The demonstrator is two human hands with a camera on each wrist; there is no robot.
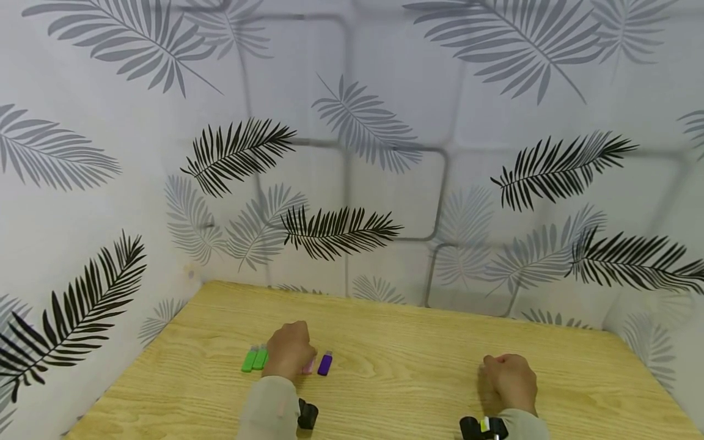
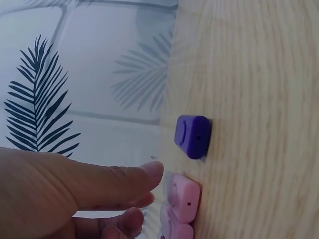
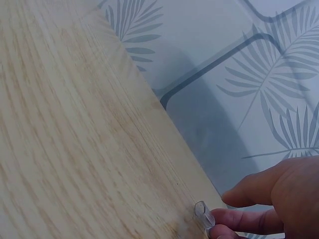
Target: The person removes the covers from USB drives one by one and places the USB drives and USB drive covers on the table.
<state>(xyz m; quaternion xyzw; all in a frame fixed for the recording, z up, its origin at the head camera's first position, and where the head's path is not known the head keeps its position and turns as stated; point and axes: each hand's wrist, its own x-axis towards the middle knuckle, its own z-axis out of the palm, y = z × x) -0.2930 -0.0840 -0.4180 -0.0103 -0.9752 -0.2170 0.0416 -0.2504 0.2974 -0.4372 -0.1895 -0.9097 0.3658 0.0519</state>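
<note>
Hanging loose by pink sticks (image 2: 186, 200), the left hand (image 1: 289, 349) is best steered gently, a cap (image 3: 203, 212) pinched by the right hand (image 1: 513, 380).

Soft light throws faint shadows on the table (image 1: 396, 354); wrist views look dimmer.

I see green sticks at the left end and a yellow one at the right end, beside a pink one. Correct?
Almost: the right end has a purple stick, not yellow, as the head view shows. The green sticks and pink stick are as you say.
</note>
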